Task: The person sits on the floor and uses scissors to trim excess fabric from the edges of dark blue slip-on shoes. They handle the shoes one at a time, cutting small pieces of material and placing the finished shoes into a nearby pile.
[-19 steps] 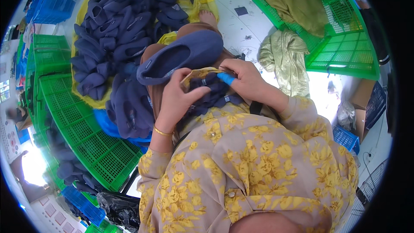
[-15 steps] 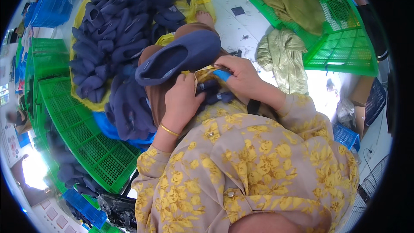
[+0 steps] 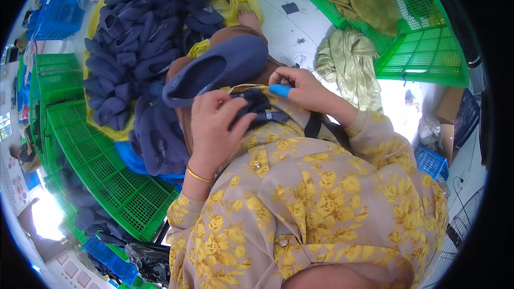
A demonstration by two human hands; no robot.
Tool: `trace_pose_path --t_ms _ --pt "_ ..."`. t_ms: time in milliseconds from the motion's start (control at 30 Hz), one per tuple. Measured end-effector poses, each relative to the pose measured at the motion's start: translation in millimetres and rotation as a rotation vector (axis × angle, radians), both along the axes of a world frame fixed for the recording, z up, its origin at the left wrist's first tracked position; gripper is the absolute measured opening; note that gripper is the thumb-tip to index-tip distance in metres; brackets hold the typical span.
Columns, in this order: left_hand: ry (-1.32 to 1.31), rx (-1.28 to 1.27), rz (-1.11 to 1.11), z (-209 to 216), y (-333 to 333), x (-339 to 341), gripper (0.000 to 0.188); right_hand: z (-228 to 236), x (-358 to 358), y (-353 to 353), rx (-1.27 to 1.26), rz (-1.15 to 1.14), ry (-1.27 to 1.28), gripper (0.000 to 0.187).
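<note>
My patterned shirt (image 3: 321, 198) fills the lower middle of the frame. At upper left, a pile of dark blue shoes (image 3: 139, 48) lies in a yellow sack (image 3: 110, 131), with a green crate (image 3: 101, 168) below it at left. A single blue shoe (image 3: 235, 61) rests across my lap, just above the centre of the frame, its opening facing up.

My left hand (image 3: 217, 128) is left of centre, fingers spread and slightly blurred, thumb apart from the forefinger, with nothing that I can see gripped in it. My right hand (image 3: 304, 91), right of centre, has its fingers curled together at the edge of a yellow cloth (image 3: 290, 109); I can't tell whether they are pinched on it. Small dark pieces (image 3: 257, 101) lie in the cloth between my hands, just below the shoe.

I judge the step in hand to be sorting through those pieces, right hand steadying the cloth. The next move would call for a narrow pinch on one piece, without dragging its neighbours along. Smallest of all, a blue wrap (image 3: 279, 90) covers a digit of my right hand.
</note>
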State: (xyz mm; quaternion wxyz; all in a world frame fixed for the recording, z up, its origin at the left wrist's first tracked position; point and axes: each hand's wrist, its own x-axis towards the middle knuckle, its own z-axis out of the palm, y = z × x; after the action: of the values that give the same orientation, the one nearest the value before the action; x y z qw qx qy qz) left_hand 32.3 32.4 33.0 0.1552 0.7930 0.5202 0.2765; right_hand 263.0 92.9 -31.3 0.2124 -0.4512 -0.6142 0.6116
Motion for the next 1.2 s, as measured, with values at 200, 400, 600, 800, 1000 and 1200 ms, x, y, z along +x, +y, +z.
trace_pose_path --t_ms 200,400,600,800,1000,1200 --pt "0.063 -0.125 -0.211 -9 9 22 0.023 16 8 3 0.081 -0.172 -0.049 0.012" --pt "-0.456 -0.705 0.051 19 7 13 0.014 73 13 -8 0.241 0.067 -0.013 0.025" --pt "-0.913 -0.795 0.203 6 1 -3 0.026 64 -10 -19 0.021 -0.011 0.145 0.011" --pt "-1.031 -0.893 0.207 13 -10 4 0.020 58 -24 -29 0.196 -0.043 0.142 0.015" --pt "-1.095 -0.838 0.257 13 -20 -1 0.019 80 -19 -28 0.267 0.081 0.167 0.021" --pt "-0.976 -0.730 0.097 13 -27 -7 0.020 83 -5 -27 0.278 0.155 0.094 0.011"
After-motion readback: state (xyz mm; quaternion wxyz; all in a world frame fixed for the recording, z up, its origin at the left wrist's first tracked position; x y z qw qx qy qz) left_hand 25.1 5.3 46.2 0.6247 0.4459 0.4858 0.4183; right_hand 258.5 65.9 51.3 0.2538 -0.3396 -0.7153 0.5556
